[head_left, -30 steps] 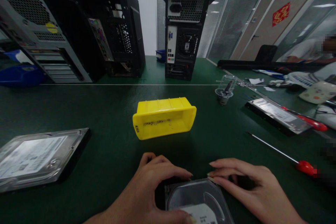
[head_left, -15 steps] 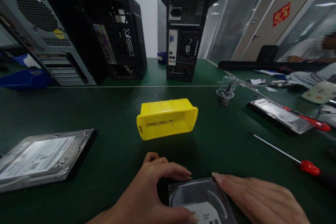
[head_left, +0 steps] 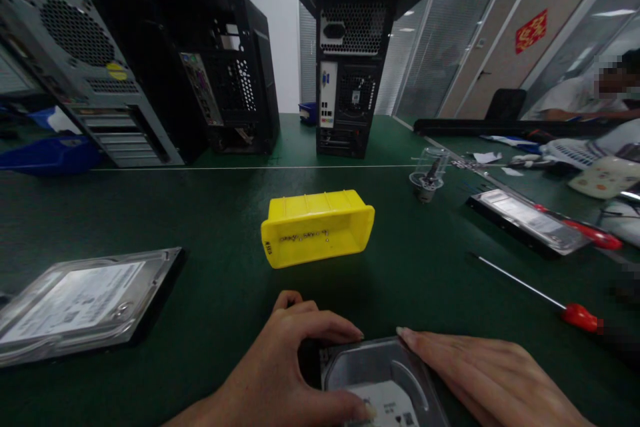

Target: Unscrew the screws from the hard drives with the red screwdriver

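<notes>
A silver hard drive (head_left: 380, 383) lies at the near edge of the green table (head_left: 210, 213), label side up. My left hand (head_left: 290, 367) curls round its left side, thumb on the top near the label, fingers on the far left corner. Over the drive's right edge rests my right hand (head_left: 485, 377), fingers laid together and pointing left. A yellow plastic bin (head_left: 317, 227) sits just beyond, with small screws in a row inside it.
A second hard drive (head_left: 80, 300) lies at left. At right are a red-handled screwdriver (head_left: 575, 313), another drive (head_left: 530, 220) with a red tool on it, and a clear cup (head_left: 427, 177). Computer towers (head_left: 350, 67) stand at the back. A seated person (head_left: 580, 97) is far right.
My right hand slid from ahead of the drive's far corner down onto its right edge, fingers flattening. The left hand has kept its grip.
</notes>
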The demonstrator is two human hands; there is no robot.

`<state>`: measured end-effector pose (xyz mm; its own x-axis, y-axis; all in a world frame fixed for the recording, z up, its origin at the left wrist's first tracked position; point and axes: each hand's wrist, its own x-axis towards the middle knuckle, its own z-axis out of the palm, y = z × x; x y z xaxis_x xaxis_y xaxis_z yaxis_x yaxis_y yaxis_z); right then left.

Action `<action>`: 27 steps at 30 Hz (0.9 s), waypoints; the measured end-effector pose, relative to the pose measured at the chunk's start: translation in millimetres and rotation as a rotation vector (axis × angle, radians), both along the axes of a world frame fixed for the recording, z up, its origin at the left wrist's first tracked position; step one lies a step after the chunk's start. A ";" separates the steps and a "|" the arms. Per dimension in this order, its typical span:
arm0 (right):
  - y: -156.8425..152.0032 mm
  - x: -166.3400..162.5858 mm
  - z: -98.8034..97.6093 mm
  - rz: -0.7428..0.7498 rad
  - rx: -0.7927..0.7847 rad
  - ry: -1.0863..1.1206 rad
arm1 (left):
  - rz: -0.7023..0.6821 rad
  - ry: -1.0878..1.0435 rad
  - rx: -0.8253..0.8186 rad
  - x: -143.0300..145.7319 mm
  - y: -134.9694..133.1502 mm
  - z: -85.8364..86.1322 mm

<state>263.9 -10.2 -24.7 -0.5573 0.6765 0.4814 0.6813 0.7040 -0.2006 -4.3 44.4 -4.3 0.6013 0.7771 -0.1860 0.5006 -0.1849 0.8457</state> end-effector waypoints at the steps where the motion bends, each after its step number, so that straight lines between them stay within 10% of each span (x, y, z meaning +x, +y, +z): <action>1: 2.5 0.9 1.4 0.038 0.005 -0.034 | -0.003 -0.001 0.000 -0.1 -0.2 -0.2; 27: 2.9 1.4 0.3 -0.027 0.035 0.011 | -0.011 0.043 0.033 -0.8 0.0 3.4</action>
